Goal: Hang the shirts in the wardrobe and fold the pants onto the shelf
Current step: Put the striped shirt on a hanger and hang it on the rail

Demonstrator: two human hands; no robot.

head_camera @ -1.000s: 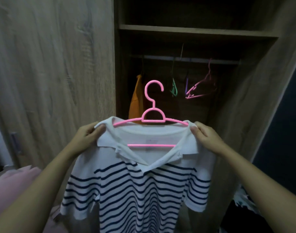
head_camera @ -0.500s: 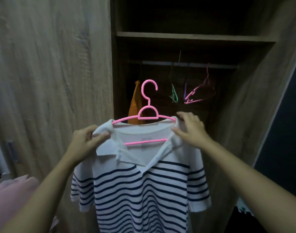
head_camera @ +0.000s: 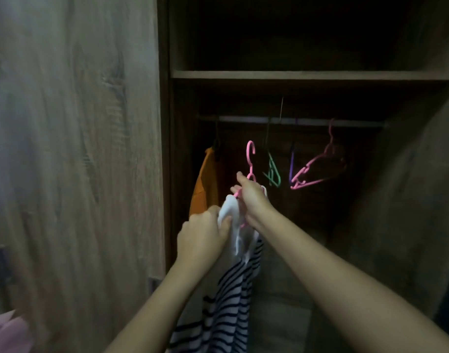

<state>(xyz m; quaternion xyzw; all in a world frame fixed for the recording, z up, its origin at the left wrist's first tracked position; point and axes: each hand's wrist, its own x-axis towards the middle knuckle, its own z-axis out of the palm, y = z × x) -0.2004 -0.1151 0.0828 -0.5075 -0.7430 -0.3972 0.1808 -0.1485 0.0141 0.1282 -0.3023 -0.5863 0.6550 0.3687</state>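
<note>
A white shirt with navy stripes (head_camera: 233, 296) hangs edge-on from a pink hanger (head_camera: 250, 159) inside the open wardrobe. My right hand (head_camera: 251, 197) grips the hanger just below its hook. My left hand (head_camera: 203, 238) pinches the shirt's white collar and shoulder. The hook points up, well below the metal rail (head_camera: 294, 121). The hanger's arms are mostly hidden by my right hand and the cloth.
An orange garment (head_camera: 205, 184) hangs at the rail's left end. Empty green (head_camera: 272, 174), purple (head_camera: 291, 164) and pink (head_camera: 317, 169) hangers hang to the right. A wooden shelf (head_camera: 307, 75) runs above the rail. The wardrobe door (head_camera: 73, 149) stands at left.
The shirt turned from facing me to edge-on and moved into the wardrobe. My right hand shifted from the shoulder to the hanger's neck. My view came closer.
</note>
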